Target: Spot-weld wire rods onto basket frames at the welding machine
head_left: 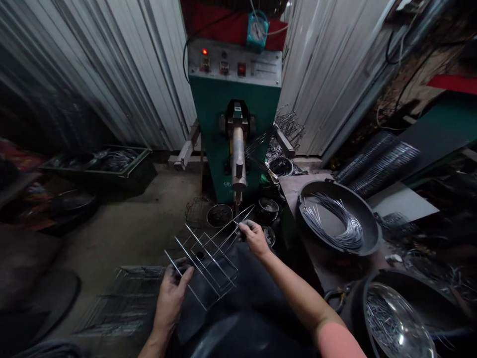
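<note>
A wire rack (210, 258) of crossed metal rods is held tilted over a dark apron, below the electrode tip of a green machine (203, 109). My left hand (173, 286) grips its left edge, thumb on top and blackened fingers beneath. At the upper right corner of the rack, my right hand (255, 236) is closed in a pinch on the wire, close under the machine's metal arm (238, 154). Two thin wire ends stick out past my right fingertips toward the tip.
On the right, a black pan (337, 251) holds curved wires (352, 228); a steel bowl (413, 318) of short metal pieces is nearer. Stacked wire racks (126, 298) stand lower left. A green bin (139, 171) is farther back. Small bowls (219, 216) sit beneath the machine.
</note>
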Tool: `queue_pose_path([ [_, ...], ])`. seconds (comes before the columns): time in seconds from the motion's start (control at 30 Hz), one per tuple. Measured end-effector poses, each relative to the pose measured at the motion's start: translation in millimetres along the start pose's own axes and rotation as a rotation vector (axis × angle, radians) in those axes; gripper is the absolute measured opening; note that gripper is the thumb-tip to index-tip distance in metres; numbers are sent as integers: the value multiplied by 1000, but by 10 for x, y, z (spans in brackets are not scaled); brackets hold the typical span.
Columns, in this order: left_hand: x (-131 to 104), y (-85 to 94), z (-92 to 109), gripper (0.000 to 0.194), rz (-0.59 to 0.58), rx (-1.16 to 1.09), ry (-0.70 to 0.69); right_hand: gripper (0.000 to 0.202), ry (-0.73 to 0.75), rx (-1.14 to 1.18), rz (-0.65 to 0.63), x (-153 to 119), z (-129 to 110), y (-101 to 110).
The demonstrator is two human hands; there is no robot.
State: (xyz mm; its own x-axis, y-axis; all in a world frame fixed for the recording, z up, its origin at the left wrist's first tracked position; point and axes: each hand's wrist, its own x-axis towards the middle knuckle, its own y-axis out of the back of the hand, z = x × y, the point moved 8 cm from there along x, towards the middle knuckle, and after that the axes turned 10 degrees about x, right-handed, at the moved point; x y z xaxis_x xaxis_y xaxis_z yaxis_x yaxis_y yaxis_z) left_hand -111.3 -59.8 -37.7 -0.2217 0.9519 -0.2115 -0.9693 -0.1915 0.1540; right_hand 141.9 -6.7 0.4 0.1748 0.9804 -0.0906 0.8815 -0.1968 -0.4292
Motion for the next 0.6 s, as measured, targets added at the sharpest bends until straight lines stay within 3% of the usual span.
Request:
queue_pose_path([
  [0.1, -86, 339, 387, 50, 277, 364, -205, 35, 4, -31, -23, -37, -16, -51],
  [0.17, -178, 312, 810, 49, 352, 588, -442, 35, 1, -33, -32, -49, -10, -81],
  [0.27, -252, -209, 1310, 44, 157, 907, -772, 34, 12, -39, -43, -58, -4, -116],
  [0.33, -261, -603, 1468, 39, 39, 1095, -909, 32, 28, -52, -52, -65, -9, -124],
  [0.4, -225, -918, 1501, 32, -54, 1231, -968, 32, 40, -53, -53, -70, -13, -109],
  [0.5, -145, -1177, 1451, 25, -148, 1308, -978, 32, 47, -28, -33, -59, -5, -47],
  [0.6, -81, -1255, 1422, 22, -185, 1304, -970, 31, 40, 1, -8, -17, 18, 15],
])
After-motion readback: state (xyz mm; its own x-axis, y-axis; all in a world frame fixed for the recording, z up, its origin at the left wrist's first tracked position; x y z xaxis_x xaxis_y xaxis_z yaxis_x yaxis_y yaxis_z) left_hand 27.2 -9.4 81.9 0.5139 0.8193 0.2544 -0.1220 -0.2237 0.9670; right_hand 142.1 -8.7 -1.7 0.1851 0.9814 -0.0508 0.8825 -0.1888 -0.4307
